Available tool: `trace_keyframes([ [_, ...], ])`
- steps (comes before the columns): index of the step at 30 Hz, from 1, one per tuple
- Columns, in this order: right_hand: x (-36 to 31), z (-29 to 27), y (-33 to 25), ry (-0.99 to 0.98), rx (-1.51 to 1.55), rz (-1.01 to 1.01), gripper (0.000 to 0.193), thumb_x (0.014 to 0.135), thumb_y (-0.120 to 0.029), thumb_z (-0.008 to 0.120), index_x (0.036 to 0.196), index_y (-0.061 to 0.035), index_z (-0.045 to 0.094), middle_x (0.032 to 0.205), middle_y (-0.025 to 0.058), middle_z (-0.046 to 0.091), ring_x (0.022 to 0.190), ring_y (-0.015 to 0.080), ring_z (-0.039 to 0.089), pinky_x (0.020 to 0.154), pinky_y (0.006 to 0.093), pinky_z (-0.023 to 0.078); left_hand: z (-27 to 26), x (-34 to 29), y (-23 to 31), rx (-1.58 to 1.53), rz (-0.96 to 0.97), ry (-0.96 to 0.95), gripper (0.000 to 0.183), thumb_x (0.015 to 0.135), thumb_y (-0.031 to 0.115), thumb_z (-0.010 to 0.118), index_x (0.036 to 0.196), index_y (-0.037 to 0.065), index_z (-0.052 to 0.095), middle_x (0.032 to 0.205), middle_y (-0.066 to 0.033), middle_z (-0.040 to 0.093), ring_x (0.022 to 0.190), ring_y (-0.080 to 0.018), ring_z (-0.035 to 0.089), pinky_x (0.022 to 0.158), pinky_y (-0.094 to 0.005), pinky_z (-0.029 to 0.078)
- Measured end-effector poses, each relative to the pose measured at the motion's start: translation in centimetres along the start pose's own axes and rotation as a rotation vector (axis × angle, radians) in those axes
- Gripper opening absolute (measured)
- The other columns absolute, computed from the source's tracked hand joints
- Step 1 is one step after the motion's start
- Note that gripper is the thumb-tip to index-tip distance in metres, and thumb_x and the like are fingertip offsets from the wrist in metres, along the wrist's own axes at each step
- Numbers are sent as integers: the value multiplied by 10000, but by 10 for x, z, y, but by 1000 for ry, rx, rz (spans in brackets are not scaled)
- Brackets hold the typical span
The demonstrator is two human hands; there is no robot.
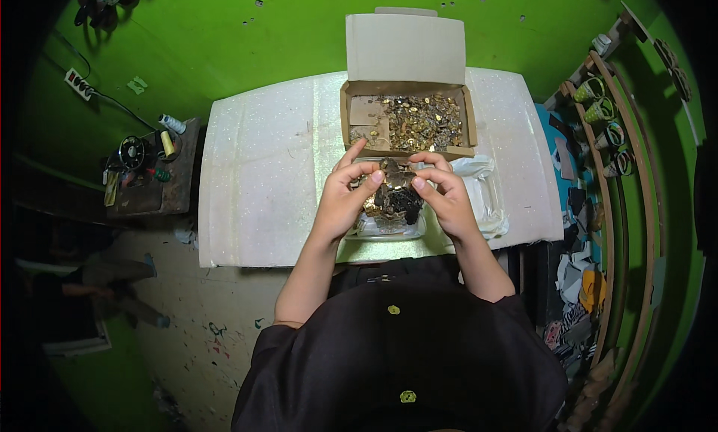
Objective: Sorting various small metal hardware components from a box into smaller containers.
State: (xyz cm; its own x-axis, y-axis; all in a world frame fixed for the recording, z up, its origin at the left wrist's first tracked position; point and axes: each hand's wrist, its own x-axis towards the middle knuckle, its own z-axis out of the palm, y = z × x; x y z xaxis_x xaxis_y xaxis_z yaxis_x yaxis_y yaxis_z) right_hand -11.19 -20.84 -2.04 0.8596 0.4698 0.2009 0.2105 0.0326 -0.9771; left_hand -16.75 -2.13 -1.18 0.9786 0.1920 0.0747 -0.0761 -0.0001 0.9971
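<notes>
Between my fingertips is a ragged dark-and-gold piece [397,179] whose kind I cannot make out. My left hand [345,200] pinches its left side with thumb and index finger, while another finger is stretched out. On its right side my right hand [451,198] pinches with thumb and fingers. Directly below lies a heap of black and gold bits [404,205] in a clear plastic tray [385,233]. Just beyond my hands an open cardboard box [470,116] holds many small gold and dark pieces [425,121], mostly in its right part.
A white plastic bag [486,200] lies on the pale glittery table [262,170], right of the tray. At left, a small dark stand [173,196] carries thread spools [172,124]. Wooden shelving [624,230] and piled scraps [574,282] line the right. Another person's legs [134,282] show at lower left.
</notes>
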Motion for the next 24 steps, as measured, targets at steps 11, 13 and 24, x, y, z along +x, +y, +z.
trace_keyframes([
  [11,-24,-3,-19,-78,104,-36,246,923,-213,551,982,6,647,1224,107,480,1169,202,425,1019,357,282,0,-17,15,-153,-27,-193,211,841,212,641,918,20,686,1465,-230,293,1360,-316,281,1090,-424,188],
  [13,-26,-6,-11,-83,173,-6,243,926,-202,545,969,17,640,1233,102,481,1173,200,425,1022,358,280,-1,-14,8,-121,-38,-227,203,840,213,642,917,31,687,1473,-217,285,1360,-325,276,1090,-420,189],
  [24,-41,-9,70,-142,-734,185,166,821,-297,650,896,-157,700,1220,45,497,1254,260,299,995,575,110,-2,-14,-73,922,-106,-218,214,636,361,772,806,232,747,1450,-150,353,1340,-362,230,961,-674,2],
])
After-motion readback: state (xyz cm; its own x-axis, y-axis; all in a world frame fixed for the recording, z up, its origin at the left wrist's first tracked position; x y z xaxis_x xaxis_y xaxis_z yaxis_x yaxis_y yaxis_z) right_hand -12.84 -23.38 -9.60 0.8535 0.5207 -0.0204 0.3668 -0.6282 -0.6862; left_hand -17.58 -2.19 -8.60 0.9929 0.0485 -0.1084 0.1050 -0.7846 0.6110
